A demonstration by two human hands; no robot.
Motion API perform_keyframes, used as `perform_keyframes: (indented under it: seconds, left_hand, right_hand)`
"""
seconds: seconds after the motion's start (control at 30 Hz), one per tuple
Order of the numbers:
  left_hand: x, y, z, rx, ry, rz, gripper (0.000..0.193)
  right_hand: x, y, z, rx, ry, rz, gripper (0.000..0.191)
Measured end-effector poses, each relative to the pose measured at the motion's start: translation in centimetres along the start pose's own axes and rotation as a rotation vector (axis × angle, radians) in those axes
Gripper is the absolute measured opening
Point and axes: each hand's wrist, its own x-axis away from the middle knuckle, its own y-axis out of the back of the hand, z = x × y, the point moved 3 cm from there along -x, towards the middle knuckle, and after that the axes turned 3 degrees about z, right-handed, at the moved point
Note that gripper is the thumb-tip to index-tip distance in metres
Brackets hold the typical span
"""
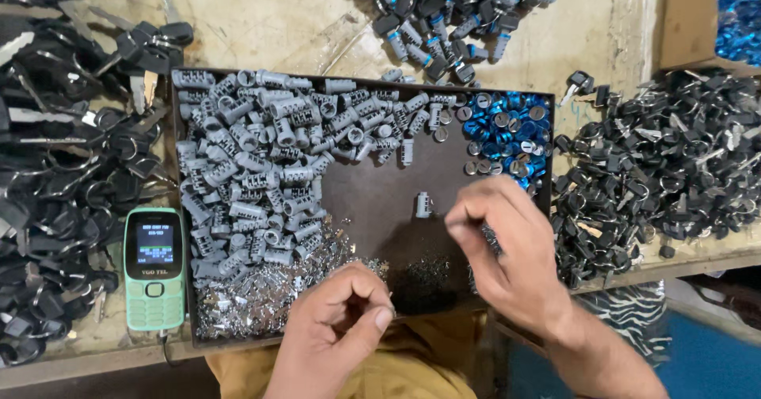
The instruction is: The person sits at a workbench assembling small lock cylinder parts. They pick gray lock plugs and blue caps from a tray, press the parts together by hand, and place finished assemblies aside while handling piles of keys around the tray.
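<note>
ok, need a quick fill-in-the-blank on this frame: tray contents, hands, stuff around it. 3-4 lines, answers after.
1. The grey lock cylinders are heaped in the ____ half of the dark tray.
2. The round caps in the tray's far right corner are ____ in colour.
3. The mobile phone left of the tray has a ____ casing.
4. One lone grey cylinder stands just beyond the ____ hand, while the left hand pinches at small metal bits.

Answers: left; blue; green; right
</note>
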Motion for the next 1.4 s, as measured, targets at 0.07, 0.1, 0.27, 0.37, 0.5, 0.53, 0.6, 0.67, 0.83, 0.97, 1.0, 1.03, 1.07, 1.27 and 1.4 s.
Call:
perform_keyframes:
  seconds: [0.07,0.1,0.27,0.37,0.5,0.53,0.6,0.67,0.83,0.97,1.0,1.03,1.07,1.27,1.4]
  left_hand:
    - [-0.4,-0.2,-0.1,0.021,-0.017,-0.001,0.006]
    - [-0.4,-0.4,-0.1,0.046,-0.004,0.002,0.006]
    - [-0.4,-0.8,0.1,0.085,0.049,0.014,0.009]
    - [-0.3,-0.9,0.1,0.070,0.067,0.015,0.011]
    - [0.0,-1.0,0.0,0.050,0.046,0.021,0.014]
    - [0.0,-0.9,0.0,0.032,0.032,0.020,0.014]
    - [0.0,-0.9,0.0,0.027,0.032,0.017,0.014]
    - [0.0,-0.8,-0.1,0.026,0.038,0.020,0.015]
    - [-0.2,-0.9,-0.6,0.041,0.043,0.038,0.014]
    - [0.1,-1.2,-1.4,-0.265,-0.092,-0.034,0.010]
    - [0.1,-1.3,-1.4,-0.289,-0.084,-0.037,0.010]
    - [0.1,-1.4,-1.4,-0.312,-0.073,-0.041,0.010]
    - [0.2,-1.5,-1.2,-0.192,-0.022,-0.016,0.009]
    - [2.7,-0.6,-2.4,0.096,-0.066,0.159,0.013]
    - [5.5,-0.8,-3.6,0.052,-0.215,0.359,0.022]
  right_hand:
    - [2.3,-1.3,0.8,-0.386,-0.152,0.022,0.003]
    - [3.4,-2.4,1.2,-0.596,-0.228,0.044,0.003]
    - [6.1,-6.8,1.3,-1.206,-0.342,-0.086,0.008]
    - [6.9,-7.1,1.2,-1.289,-0.356,-0.113,0.011]
    - [7.0,-6.8,1.4,-1.296,-0.340,-0.099,0.014]
    - [7.0,-6.8,1.5,-1.298,-0.339,-0.093,0.015]
    - [6.9,-6.8,1.6,-1.315,-0.360,-0.088,0.015]
    - [6.8,-6.9,1.6,-1.340,-0.372,-0.085,0.015]
    - [7.0,-7.2,1.5,-1.415,-0.410,-0.093,0.015]
    - [7.0,-7.4,1.8,-1.392,-0.394,-0.123,0.013]
    - [6.9,-7.3,1.8,-1.352,-0.389,-0.122,0.012]
    - [6.8,-7.1,1.9,-1.314,-0.384,-0.121,0.011]
    - [6.6,-6.5,1.9,-1.152,-0.368,-0.119,0.015]
    - [5.1,-4.6,2.6,-0.236,-0.267,-0.129,0.029]
    - [2.5,-8.3,6.3,0.203,0.184,-0.006,0.045]
